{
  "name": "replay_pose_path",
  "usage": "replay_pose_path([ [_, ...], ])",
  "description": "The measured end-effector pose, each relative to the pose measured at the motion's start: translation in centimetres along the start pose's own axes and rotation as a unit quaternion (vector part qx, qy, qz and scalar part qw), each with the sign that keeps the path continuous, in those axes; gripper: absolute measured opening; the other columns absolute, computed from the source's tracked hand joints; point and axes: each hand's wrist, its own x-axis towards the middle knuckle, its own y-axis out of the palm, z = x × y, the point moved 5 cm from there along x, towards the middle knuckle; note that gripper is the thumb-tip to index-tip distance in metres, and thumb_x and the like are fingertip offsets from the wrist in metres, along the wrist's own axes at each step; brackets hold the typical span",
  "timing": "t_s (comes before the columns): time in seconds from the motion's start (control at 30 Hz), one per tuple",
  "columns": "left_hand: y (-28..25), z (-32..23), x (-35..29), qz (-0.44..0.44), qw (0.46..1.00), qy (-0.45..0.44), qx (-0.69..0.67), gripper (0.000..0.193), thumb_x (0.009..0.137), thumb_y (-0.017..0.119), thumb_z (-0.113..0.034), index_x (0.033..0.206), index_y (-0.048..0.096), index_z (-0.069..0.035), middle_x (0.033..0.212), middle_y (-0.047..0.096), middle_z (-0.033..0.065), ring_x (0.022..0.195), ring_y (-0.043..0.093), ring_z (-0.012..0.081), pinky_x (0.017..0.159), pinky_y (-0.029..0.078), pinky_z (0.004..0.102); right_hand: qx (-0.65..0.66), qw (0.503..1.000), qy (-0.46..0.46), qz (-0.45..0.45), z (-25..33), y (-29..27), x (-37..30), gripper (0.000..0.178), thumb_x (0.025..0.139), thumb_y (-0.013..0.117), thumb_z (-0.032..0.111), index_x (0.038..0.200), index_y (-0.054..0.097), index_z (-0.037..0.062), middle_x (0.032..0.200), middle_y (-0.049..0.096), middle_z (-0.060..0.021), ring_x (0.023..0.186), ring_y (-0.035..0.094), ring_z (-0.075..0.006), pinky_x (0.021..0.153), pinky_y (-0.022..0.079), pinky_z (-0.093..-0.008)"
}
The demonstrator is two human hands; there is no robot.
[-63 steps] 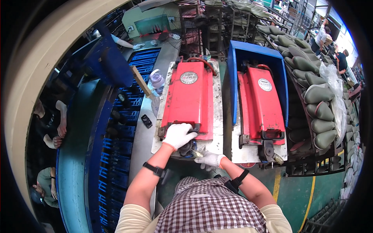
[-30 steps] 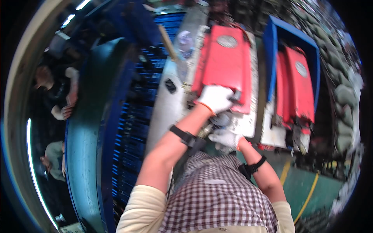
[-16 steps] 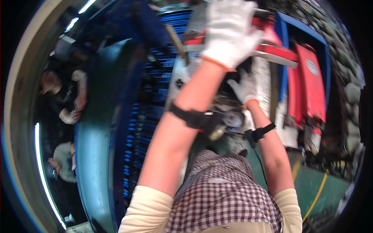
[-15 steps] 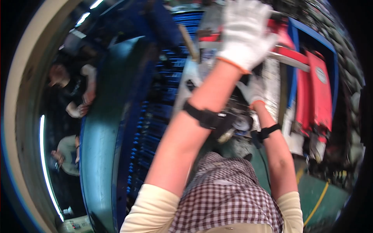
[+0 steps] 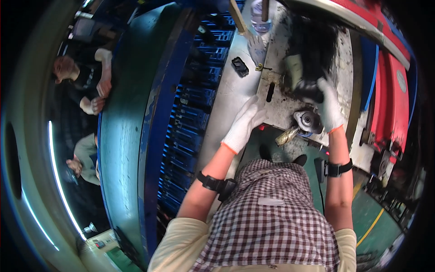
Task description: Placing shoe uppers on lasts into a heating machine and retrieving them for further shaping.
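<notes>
Far left, beyond a conveyor belt, I log two co-workers: one in a dark top, hands close together at the belt's edge, the other in a greyish-green top. A blue rail borders the belt, then a rack of blue slats.

Next comes the steel table. On it: a small black device; beyond that, a grey glove near the foot of a wooden strip; at the top, a clear bottle.

Left hand, white-gloved: fingers extended, nothing grasped, at the near edge of the table and the stained whitish bed. I cannot tell whether it touches either.

On the bed, a pale olive piece lies against the left side of a black form, blurred. The right hand, also white-gloved, has its fingers at that form's near end; I cannot tell whether they are clamped or merely touching. Just left of its palm, at the bed's front, sits a round metal fitting with a yellowish wrapped handle.

Upper right, a red cover stands open over the bed; beyond, a second red unit beside a blue housing.
</notes>
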Motion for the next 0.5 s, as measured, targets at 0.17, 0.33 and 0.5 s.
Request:
replay_pose_path([
  [0.17, 0.0, 0.1, -2.0, 0.004, 0.973, 0.002, -0.231, 0.073, 0.102, 0.057, -0.054, 0.156, 0.041, -0.008, 0.151, 0.054, 0.0152, 0.14, 0.052, 0.033, 0.117, 0.042, 0.0508, -0.152, 0.968, -0.102, 0.17, -5.0, 10.1, -7.5, 0.079, 0.097, 0.062, 0.034, 0.164, 0.032, 0.0039, 0.161, 0.044, -0.0194, 0.143, 0.048, -0.0295, 0.122, 0.032, -0.037],
  [0.33, -9.4, 1.3, -3.6, -0.189, 0.903, -0.075, -0.377, 0.069, 0.085, 0.063, -0.043, 0.147, 0.05, -0.015, 0.14, 0.06, 0.0141, 0.13, 0.058, 0.0391, 0.112, 0.043, 0.0618, -0.507, 0.785, -0.317, 0.161, -3.5, 11.7, -9.1, 0.072, 0.089, 0.074, 0.032, 0.153, 0.049, 0.0074, 0.142, 0.058, -0.0235, 0.139, 0.049, -0.042, 0.118, 0.037, -0.0494],
  [0.5, -24.7, 3.2, 0.0, -0.401, 0.901, -0.12, -0.113, 0.045, 0.08, 0.07, -0.033, 0.124, 0.063, -0.024, 0.129, 0.064, 0.0043, 0.114, 0.063, 0.0325, 0.099, 0.047, 0.0612, -0.656, 0.681, -0.299, -0.13, -3.7, 2.1, -7.4, 0.053, 0.089, 0.074, 0.025, 0.137, 0.062, 0.0077, 0.133, 0.065, -0.0178, 0.134, 0.051, -0.0444, 0.116, 0.037, -0.056],
])
